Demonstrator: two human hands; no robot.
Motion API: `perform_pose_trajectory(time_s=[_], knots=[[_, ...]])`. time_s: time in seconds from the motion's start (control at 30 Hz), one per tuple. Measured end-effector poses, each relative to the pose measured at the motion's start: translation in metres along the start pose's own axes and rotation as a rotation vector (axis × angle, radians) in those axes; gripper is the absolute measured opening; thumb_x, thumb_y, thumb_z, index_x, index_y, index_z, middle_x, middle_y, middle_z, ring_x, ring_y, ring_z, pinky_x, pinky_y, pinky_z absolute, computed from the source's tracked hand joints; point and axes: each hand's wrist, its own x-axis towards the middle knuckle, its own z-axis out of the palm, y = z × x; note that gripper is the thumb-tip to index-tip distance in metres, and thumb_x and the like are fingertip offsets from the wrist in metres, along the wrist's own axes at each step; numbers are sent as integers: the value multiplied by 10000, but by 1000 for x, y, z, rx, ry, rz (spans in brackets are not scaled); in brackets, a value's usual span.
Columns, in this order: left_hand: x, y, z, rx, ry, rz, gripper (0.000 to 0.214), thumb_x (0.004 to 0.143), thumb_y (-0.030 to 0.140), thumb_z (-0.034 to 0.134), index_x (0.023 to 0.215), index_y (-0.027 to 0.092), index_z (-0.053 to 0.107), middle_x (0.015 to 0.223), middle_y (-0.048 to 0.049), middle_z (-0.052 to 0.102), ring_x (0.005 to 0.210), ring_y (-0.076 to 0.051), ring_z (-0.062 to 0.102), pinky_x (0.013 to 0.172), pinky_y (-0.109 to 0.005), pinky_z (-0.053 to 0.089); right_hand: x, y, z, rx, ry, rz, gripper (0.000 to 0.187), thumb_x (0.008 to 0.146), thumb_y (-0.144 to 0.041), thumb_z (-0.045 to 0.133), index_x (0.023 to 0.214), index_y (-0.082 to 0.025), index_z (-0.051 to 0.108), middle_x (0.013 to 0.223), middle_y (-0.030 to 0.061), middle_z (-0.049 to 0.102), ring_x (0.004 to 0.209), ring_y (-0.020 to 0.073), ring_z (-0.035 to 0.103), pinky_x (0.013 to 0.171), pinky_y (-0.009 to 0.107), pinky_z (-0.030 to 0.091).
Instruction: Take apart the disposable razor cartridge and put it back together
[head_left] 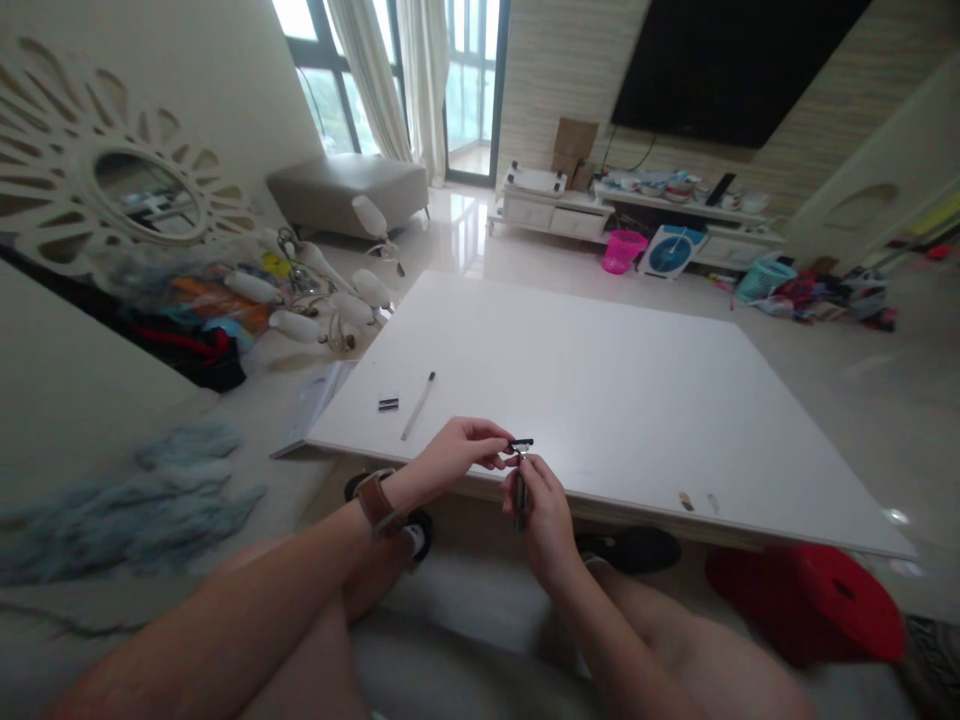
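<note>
Closest in, the person's bare legs run along the bottom of the view, with a red object [825,605] low on the right and a dark shoe [637,549] partly beneath the near edge of the tabletop [585,375]. Just at that edge, the right hand [544,512] is wrapped around the dark handle of a T-shaped razor [520,492], its head pointing away from the body. The left hand [478,443], with a brown-strapped watch [379,503] on its wrist, pinches the left end of the razor's dark head between its fingertips.

Right of the hands, near the same edge, lie a small brownish piece [685,501] and a pale piece [713,503], apart from each other. To the left, a slim pen-like stick [418,405] with a dark tip lies slantwise beside two short dark strips [388,405].

Beyond the tabletop's left side, white lampshades [371,287] cluster on the floor. Farther off are a grey upholstered bench [322,195], a pink basket [624,251] and a blue-and-white fan [670,250]; above them a black television [720,65] hangs on the far wall.
</note>
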Motion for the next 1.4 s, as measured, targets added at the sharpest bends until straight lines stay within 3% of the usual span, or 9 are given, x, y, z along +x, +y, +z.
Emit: perform_pose_trajectory(time_s=[0.67, 1.4], knots=[[-3, 1, 5, 77, 69, 77, 170, 780, 300, 710, 814, 136, 734, 689, -20, 688, 642, -125, 610, 641, -238, 470, -4, 2, 2, -17, 14, -38, 342, 853, -533, 646, 832, -194, 607, 627, -30, 535, 485, 86, 441, 449, 195, 347], [-3, 4, 2, 56, 72, 64, 193, 774, 312, 713, 831, 128, 727, 723, -36, 714, 620, -117, 599, 632, -241, 474, -4, -1, 1, 13, 1, -58, 302, 891, -492, 597, 889, -192, 640, 631, -28, 541, 481, 88, 451, 456, 204, 345]])
